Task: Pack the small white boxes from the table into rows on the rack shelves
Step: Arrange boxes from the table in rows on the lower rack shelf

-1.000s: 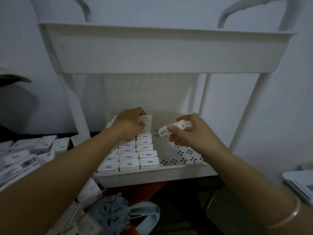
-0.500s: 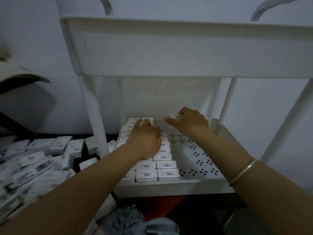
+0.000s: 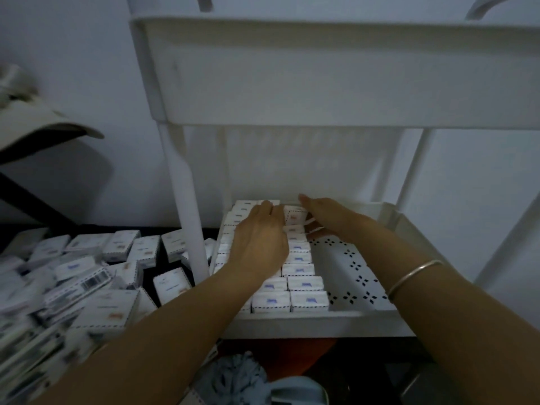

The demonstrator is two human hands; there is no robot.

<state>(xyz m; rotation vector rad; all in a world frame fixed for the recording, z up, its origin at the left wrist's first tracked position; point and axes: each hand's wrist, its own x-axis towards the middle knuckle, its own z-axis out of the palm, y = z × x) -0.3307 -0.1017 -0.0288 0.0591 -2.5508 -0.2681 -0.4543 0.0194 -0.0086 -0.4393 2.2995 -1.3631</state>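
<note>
The left hand (image 3: 260,244) lies flat with straight fingers on top of the little boxes already packed, holding them down. The right hand (image 3: 330,217) is just beside it, at the far end of the rows. A small white cardboard box with a dotted edge (image 3: 295,216) sits tipped up between the two hands, touching the fingers of both. The right thumb is hidden, so I cannot tell if that hand pinches the box or only pushes it.

Under the left palm and toward the wrists, neat rows of white boxes with blue marks (image 3: 304,301) fill the left part of the white plastic rack shelf (image 3: 292,320). To the right of the right wrist, with its thin silver bangle (image 3: 415,276), the shelf floor is bare and its star-shaped holes show.

Far out past the left arm, a big messy heap of loose white boxes (image 3: 117,249) lies on the dark table. The white upper shelf (image 3: 321,71) is above both hands; I cannot see inside it.

I think the job is only partly done: about half of one shelf is packed, and lots of boxes are left.
</note>
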